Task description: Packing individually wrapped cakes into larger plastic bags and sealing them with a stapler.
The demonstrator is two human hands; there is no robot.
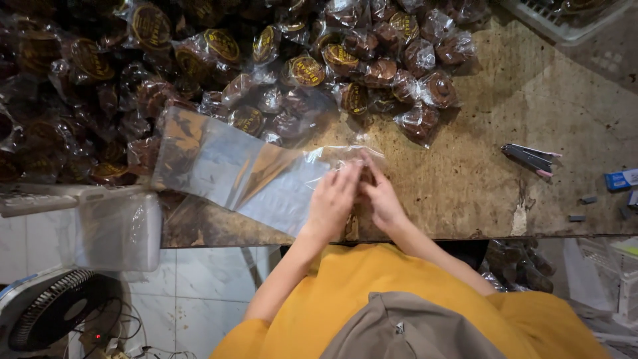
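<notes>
Seen from the head camera: a long clear plastic bag [246,173] lying flat on the worn, stained brown tabletop [531,100], long axis running from upper left to lower right, far end pointing toward the heap at the left, near end gathered at the hands just inside the table's front edge. Left hand [330,199] and right hand [380,197] pressed together side by side over that near end, fingertips pinching the thin film between them; whether anything else sits inside the pinch cannot be told. Film glossy, crinkled, see-through, catching pale reflections. Behind and to the left, a large pile of wrapped dark brown round cakes [219,60], each in its own shiny clear wrapper, many bearing an oval yellow-and-brown label on top, spread across the upper left and middle of the table. To the right, well apart from the hands, a grey metal stapler [530,158] with a pink tip, and near the right edge a small blue box [621,179]. Lower left, below the table, a cloudy white plastic container [116,229] and a fan [46,312] on pale tile.
</notes>
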